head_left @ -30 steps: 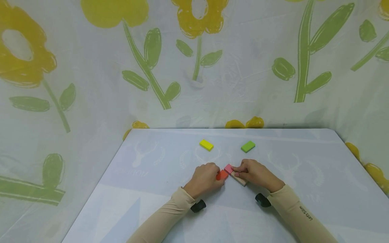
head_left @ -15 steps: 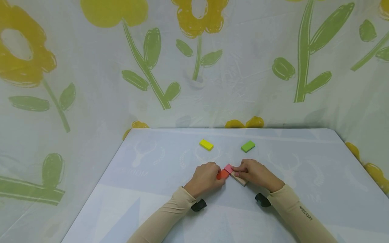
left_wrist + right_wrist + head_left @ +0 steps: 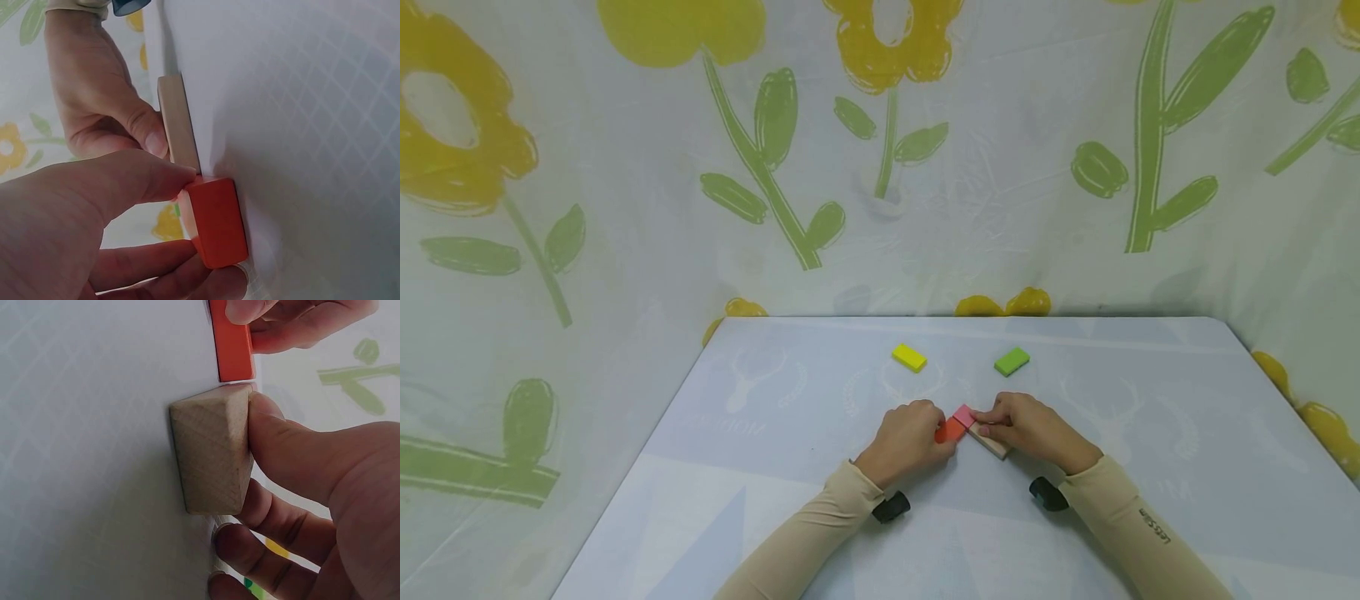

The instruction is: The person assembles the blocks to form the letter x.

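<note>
My left hand (image 3: 904, 442) pinches an orange-red block (image 3: 951, 430) between thumb and fingers, low on the table. In the left wrist view the block's end face (image 3: 219, 222) is turned to the camera. My right hand (image 3: 1033, 429) holds a plain wooden block (image 3: 988, 442), with the thumb along its side in the right wrist view. At the far end of the wooden block lies a pink block (image 3: 963, 414), close against it. The orange-red block's upper end meets the pink and wooden blocks, so they form an angled corner. Fingers partly cover the blocks.
Farther back on the pale table (image 3: 820, 383) lie a yellow block (image 3: 909, 357) on the left and a green block (image 3: 1012, 362) on the right. Behind the table's back edge hangs a flower-patterned cloth (image 3: 1000, 208).
My left hand has shifted the orange-red block slightly right and away from me, closing the small gap to the pink block. My right hand has stayed in place.
</note>
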Tool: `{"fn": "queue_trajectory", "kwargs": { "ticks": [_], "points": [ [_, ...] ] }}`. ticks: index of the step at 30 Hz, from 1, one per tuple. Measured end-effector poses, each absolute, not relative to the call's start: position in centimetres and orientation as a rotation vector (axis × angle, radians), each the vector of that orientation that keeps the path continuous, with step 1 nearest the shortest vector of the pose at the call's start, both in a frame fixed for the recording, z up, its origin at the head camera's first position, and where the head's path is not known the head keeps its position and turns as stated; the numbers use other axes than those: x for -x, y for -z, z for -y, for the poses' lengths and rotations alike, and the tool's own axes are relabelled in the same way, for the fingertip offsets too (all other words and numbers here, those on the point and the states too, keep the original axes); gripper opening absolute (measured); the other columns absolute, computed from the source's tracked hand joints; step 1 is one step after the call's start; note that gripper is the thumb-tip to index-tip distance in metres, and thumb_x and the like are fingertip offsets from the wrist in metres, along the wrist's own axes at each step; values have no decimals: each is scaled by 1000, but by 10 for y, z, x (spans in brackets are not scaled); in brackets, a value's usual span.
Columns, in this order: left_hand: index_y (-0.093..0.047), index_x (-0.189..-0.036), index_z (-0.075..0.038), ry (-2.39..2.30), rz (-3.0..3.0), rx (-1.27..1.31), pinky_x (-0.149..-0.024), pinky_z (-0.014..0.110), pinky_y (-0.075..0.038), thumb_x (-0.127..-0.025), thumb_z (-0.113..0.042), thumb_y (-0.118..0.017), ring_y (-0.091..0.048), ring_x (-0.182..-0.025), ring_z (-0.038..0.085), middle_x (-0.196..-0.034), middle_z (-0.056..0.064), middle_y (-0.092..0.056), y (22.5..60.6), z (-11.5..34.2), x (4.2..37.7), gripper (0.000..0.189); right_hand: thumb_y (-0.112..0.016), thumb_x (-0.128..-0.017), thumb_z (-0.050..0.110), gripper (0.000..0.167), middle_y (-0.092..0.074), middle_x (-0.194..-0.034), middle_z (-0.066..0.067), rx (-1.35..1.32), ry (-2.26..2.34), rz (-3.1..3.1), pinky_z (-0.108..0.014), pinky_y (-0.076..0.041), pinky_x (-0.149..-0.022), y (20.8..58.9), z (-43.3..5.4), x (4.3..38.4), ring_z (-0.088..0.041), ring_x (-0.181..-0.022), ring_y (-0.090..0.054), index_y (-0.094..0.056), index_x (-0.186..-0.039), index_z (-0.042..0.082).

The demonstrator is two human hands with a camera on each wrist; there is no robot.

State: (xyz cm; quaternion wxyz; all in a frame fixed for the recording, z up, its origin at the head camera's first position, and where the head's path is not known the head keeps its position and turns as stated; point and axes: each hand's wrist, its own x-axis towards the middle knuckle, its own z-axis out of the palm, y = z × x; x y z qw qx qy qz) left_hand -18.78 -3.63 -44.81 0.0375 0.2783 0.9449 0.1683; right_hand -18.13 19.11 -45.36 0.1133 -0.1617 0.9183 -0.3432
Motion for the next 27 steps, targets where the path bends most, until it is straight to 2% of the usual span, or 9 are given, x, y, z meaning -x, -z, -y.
{"fn": "queue_trajectory", "kwargs": {
  "ticks": [17, 27],
  "points": [
    [-75, -89, -7, -552, -2869, -830, -51, 18, -35, -89, -26, -77, -48, -60, 8, -74, -4, -57, 448, 35, 188, 19, -76, -93, 17, 35, -58, -77, 2, 474, 1010, -2694, -21, -32, -58, 456, -192, 183, -12, -69, -44, -72, -127, 9],
    [-73, -85, -8, -549, -2878, -850, -50, 18, -35, -88, -24, -77, -46, -59, 7, -72, -5, -55, 449, 35, 189, 16, -77, -93, 18, 36, -58, -76, 2, 482, 994, -2709, -21, -32, -58, 455, -192, 182, -13, -70, -44, -72, -127, 10]
  ]
}}
